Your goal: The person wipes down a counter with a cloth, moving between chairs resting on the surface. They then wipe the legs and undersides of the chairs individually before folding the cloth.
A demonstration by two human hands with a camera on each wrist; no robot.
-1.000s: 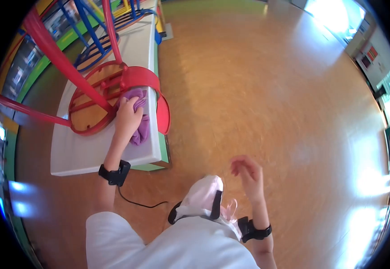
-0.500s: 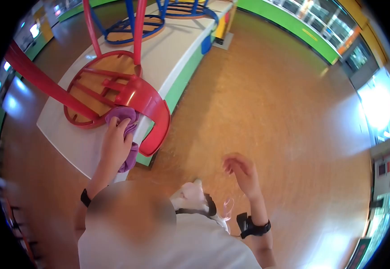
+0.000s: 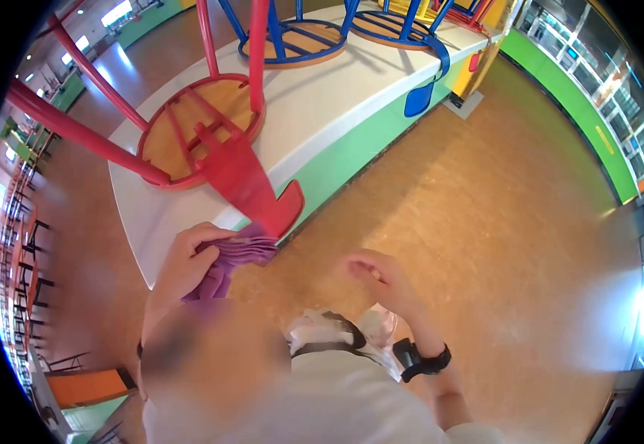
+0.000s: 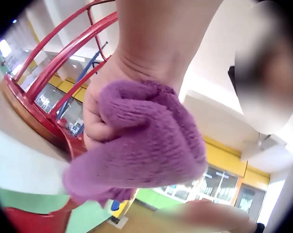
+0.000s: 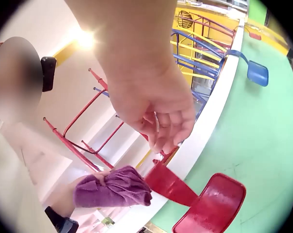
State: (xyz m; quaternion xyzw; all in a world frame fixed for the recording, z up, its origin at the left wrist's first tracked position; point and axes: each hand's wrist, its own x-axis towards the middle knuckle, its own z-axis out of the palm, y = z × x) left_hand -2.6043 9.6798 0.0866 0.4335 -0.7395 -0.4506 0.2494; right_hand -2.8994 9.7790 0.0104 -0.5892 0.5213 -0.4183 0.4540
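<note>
My left hand [image 3: 183, 265] grips a bunched purple cloth [image 3: 242, 255] near the end of the white counter, just in front of the red chair's backrest [image 3: 242, 176]. In the left wrist view the fingers curl into the cloth [image 4: 146, 141], which hangs in folds. The red chair [image 3: 189, 133] lies upside down, seat on the counter, legs up, its backrest hanging over the edge. My right hand [image 3: 382, 280] is in the air over the floor, fingers loosely curled, holding nothing; the right wrist view shows this hand [image 5: 153, 104] with the counter behind it.
Blue chairs [image 3: 296, 43] stand upside down farther along the white counter [image 3: 314, 111], with yellow and red ones beyond. Brown floor [image 3: 477, 222] stretches right of the counter. Rows of tables [image 3: 29, 259] are at the far left, and an orange-topped piece [image 3: 89, 386] is at lower left.
The left hand and cloth have come away from the chair's seat rim, toward the body. The head view has turned, showing more of the counter and chairs. The right hand remains loosely curled.
</note>
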